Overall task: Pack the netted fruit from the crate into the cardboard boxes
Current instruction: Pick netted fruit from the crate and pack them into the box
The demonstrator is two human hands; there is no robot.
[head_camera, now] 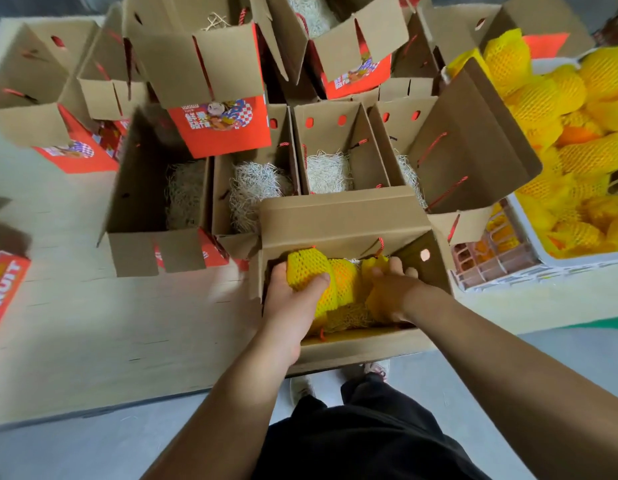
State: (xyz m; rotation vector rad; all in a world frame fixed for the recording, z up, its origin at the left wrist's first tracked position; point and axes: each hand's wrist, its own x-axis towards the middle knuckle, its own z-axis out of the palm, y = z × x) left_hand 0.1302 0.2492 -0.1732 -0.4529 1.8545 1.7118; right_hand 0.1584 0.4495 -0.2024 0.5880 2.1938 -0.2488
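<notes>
Pale tabletop (92,323); orange fruit (342,278) in yellow foam netting, boxed

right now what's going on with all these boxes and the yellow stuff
A person is packing fruit in yellow foam netting into the nearest cardboard box. The left hand grips one netted fruit inside it; the right hand presses on another beside it, over shredded-paper padding. Behind it, a row of open boxes holds only padding. The crate on the right is full of netted fruit.
</notes>
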